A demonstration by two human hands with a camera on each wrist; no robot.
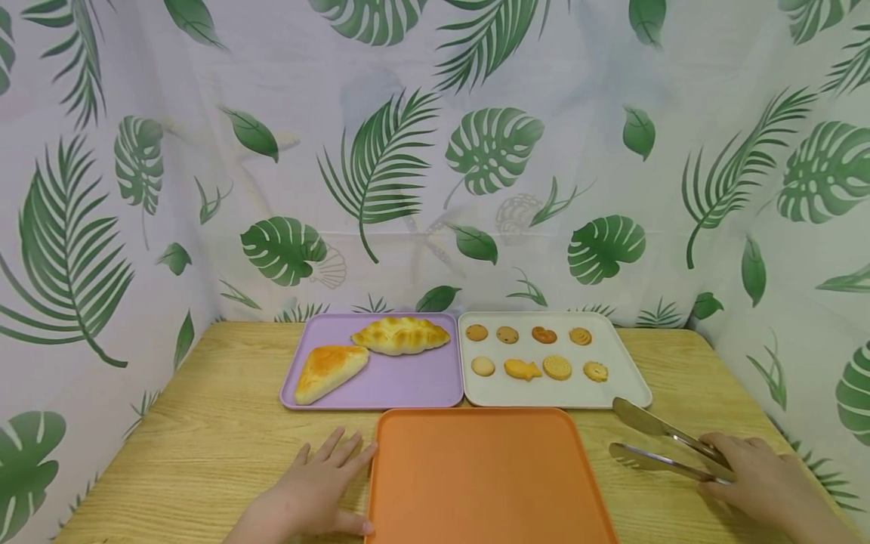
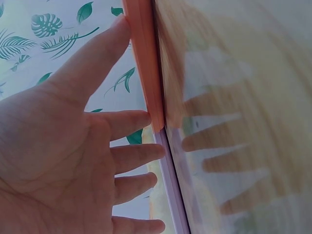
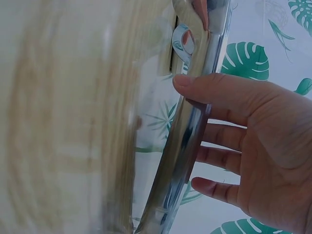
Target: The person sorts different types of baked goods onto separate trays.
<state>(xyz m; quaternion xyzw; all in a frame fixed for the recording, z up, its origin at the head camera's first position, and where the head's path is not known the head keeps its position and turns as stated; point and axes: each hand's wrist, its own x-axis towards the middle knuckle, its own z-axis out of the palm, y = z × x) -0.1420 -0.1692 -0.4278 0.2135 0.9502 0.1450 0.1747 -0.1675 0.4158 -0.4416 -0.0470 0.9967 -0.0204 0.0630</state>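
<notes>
My left hand (image 1: 309,487), fingers spread and straight, touches the left edge of the orange tray (image 1: 482,476) with thumb and forefinger. The left wrist view shows the thumb along that tray's orange rim (image 2: 144,63). My right hand (image 1: 757,480) holds metal tongs (image 1: 642,418) by their rear part, right of the orange tray. Their two arms are spread apart, tips pointing left, with nothing between them. In the right wrist view the thumb presses one side of the tongs (image 3: 187,141) and the fingers lie along the other.
Behind, a purple tray (image 1: 408,389) bears a triangular bread (image 1: 329,372) and a braided loaf (image 1: 401,336). Beside it a white tray (image 1: 503,393) carries several cookies in two rows, including a fish-shaped cookie (image 1: 522,369). Leaf-print cloth (image 1: 408,189) walls in the wooden table (image 1: 183,453).
</notes>
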